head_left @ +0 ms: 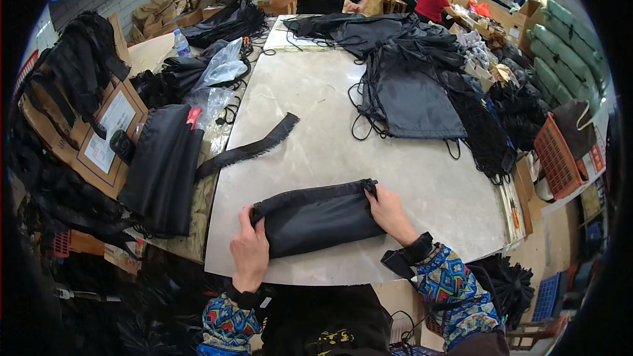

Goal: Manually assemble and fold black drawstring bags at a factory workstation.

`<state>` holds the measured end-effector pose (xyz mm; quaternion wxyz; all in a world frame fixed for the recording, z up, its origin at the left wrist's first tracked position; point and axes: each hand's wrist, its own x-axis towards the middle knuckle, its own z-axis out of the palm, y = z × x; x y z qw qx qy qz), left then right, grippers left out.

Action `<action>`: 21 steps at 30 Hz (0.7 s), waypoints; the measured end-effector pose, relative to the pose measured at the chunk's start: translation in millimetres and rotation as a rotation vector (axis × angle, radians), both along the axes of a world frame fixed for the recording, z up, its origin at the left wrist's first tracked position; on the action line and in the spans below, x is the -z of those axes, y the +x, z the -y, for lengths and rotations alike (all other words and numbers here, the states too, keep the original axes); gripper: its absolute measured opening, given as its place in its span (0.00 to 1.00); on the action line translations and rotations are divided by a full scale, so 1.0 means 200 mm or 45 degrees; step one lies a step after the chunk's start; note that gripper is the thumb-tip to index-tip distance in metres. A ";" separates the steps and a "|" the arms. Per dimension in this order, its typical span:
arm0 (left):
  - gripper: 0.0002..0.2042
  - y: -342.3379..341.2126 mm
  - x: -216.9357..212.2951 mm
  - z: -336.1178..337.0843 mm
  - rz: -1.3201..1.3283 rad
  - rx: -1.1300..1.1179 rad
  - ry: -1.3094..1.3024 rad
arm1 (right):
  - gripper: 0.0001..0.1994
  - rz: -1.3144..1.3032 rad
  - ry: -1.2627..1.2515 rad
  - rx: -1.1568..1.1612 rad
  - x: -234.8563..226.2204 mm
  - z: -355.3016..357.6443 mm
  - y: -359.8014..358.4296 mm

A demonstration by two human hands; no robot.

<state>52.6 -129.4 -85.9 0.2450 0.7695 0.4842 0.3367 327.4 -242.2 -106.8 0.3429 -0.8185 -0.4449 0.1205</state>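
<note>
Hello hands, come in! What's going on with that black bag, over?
Left hand and right hand both gripping folded black bag at its ends, flat on pale table. Black strap lies beyond, apart. Nothing blocking.

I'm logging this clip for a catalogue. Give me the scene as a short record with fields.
setting: workshop table with co-workers at the far end
left hand: grip on the left end of a folded black bag
right hand: pinching the bag's right top corner
nearby: black strap, pile of black drawstring bags, orange basket, water bottle
</note>
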 end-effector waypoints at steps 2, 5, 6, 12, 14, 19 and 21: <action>0.21 0.00 -0.09 0.00 -0.254 -0.081 -0.163 | 0.12 0.056 -0.013 -0.013 0.01 -0.01 -0.01; 0.24 0.02 -0.14 -0.01 -0.447 0.088 0.748 | 0.12 0.039 -0.057 0.019 0.02 -0.03 -0.02; 0.25 0.07 -0.10 0.01 -0.420 0.372 0.714 | 0.12 0.040 -0.062 0.010 0.02 -0.03 -0.02; 0.27 0.27 -0.01 0.16 -0.699 0.751 0.444 | 0.11 0.071 -0.030 -0.044 -0.05 -0.01 -0.03; 0.28 0.26 0.04 0.18 -0.700 0.720 0.436 | 0.12 0.007 0.044 0.105 -0.11 0.01 -0.04; 0.29 0.25 0.05 0.20 -0.749 0.649 0.403 | 0.17 0.560 0.185 0.141 -0.16 0.02 -0.14; 0.29 0.28 0.07 0.21 -0.753 0.652 0.403 | 0.23 0.774 0.296 -0.467 -0.12 0.00 -0.22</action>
